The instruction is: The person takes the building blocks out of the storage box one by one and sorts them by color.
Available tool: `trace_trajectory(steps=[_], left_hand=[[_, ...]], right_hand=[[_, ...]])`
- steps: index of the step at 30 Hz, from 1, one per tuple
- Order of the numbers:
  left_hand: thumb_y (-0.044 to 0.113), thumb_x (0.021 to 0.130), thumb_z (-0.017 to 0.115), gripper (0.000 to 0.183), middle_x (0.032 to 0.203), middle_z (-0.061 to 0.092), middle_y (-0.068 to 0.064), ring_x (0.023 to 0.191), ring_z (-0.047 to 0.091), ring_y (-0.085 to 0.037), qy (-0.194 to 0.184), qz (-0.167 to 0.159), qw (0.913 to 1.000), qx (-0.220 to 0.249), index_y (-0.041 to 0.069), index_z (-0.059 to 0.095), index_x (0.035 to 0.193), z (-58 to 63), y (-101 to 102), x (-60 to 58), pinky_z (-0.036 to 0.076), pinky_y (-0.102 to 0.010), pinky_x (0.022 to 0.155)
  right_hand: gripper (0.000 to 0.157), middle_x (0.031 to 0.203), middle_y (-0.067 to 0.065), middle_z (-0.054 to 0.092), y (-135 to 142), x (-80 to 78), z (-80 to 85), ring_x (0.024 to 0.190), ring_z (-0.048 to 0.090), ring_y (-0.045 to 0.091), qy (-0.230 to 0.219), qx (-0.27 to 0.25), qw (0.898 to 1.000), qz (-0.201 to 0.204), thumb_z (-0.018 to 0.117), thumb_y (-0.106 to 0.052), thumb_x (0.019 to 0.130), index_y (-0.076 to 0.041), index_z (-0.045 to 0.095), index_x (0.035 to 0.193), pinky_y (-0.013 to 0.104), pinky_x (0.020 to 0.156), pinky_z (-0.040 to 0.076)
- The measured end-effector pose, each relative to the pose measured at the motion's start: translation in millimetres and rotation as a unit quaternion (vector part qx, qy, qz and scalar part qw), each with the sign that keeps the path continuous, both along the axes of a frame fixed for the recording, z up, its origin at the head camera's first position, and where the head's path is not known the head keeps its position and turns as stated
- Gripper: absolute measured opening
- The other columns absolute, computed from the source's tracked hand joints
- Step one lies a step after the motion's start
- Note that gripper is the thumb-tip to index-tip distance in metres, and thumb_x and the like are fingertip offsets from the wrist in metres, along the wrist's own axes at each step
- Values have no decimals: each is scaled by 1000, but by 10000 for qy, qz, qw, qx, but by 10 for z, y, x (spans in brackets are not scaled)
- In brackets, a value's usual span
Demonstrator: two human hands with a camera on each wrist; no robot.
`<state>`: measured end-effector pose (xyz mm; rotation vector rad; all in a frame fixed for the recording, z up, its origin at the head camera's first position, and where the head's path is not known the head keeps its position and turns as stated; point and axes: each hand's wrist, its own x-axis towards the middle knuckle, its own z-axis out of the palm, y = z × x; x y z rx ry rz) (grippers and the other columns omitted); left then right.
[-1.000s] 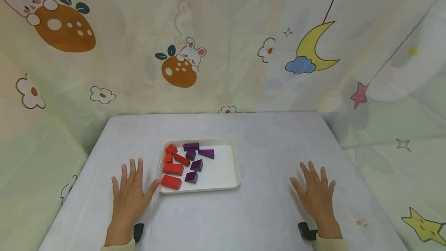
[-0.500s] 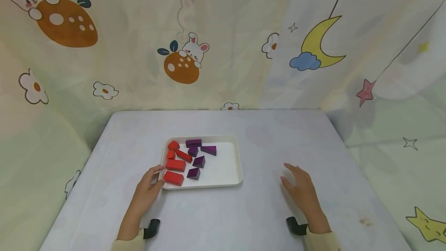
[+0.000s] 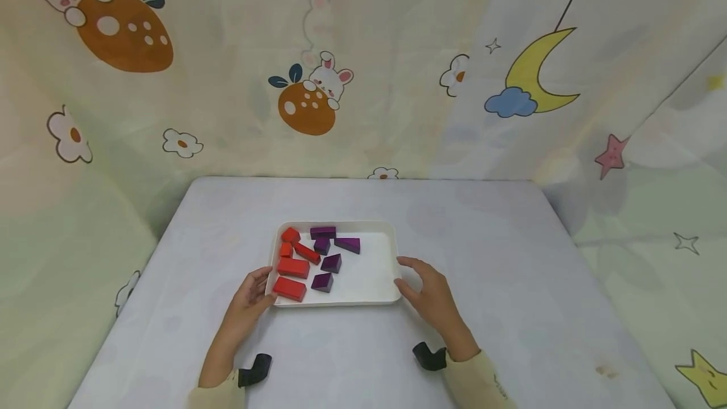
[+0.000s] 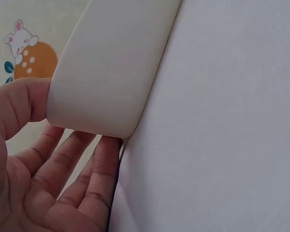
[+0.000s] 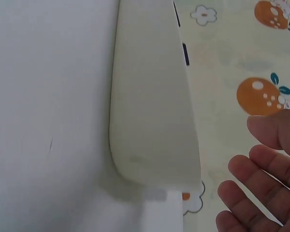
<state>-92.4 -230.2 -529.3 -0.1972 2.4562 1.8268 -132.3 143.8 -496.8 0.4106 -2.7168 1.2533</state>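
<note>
A white rectangular tray (image 3: 370, 278) lies on the table, with several red blocks (image 3: 293, 267) along its left side and several purple blocks (image 3: 331, 263) beside them. My left hand (image 3: 245, 309) holds the tray's left end. In the left wrist view, that hand's thumb (image 4: 37, 99) is against the tray's upper edge and its fingers (image 4: 104, 166) reach the end from below. My right hand (image 3: 436, 298) is at the tray's right end, thumb and fingers spread. In the right wrist view a gap shows between its fingertips and the tray wall (image 5: 152, 106).
A white cloth covers the table (image 3: 341, 358). Patterned cloth (image 3: 386, 81) hangs behind it and at both sides. Each wrist carries a black mount, the left mount (image 3: 255, 370) and the right mount (image 3: 429, 356).
The left hand went from lying spread beside the tray to its left end. My right hand has moved left across the table to the tray's right end. The view has shifted slightly.
</note>
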Motion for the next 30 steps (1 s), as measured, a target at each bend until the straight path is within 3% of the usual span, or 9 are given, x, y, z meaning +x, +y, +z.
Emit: trace_trajectory(steps=[2,4,9,14,22,30], left_hand=[[-4,103,61,62,166,41,-31,152,43,-47,27,4,9998,187,-6,38,160,-20,-13,1,42,-11,107],[-2,104,62,65,167,40,-30,152,43,-46,26,27,9996,269,-5,36,162,-37,-23,1,38,-2,99],[3,105,65,67,168,40,-27,152,44,-43,-76,7,9996,277,-2,35,165,-69,-18,-3,39,-2,99],[7,105,69,69,168,41,-26,152,45,-42,-87,11,9998,196,-1,37,165,-80,-14,-5,38,-3,99],[8,104,72,69,168,42,-25,152,46,-42,-23,29,9998,183,0,39,165,-79,-17,-9,39,-4,100],[9,105,71,69,168,41,-25,153,44,-42,-94,36,9999,66,0,38,165,-68,-67,-13,38,-5,102]], right_hand=[[43,137,16,73,-142,-11,13,135,64,40,-7,-162,9998,143,82,-2,93,-1,71,134,57,114,49],[41,134,15,74,-282,-22,22,131,66,38,24,-280,9990,346,83,0,93,-1,73,133,55,112,52],[39,128,13,77,-605,-36,29,121,72,33,-51,-433,9943,970,83,-1,93,-2,74,131,52,106,56],[38,126,14,77,-881,-57,-27,117,73,32,-368,-255,9884,1449,84,-5,93,2,74,128,49,104,58],[48,123,15,77,-1146,-116,-71,112,73,31,-470,275,9919,1148,92,-11,87,1,74,129,48,102,59],[33,114,13,79,-1234,-184,-121,102,73,26,-327,248,9939,1023,89,-8,89,0,77,119,39,94,61]])
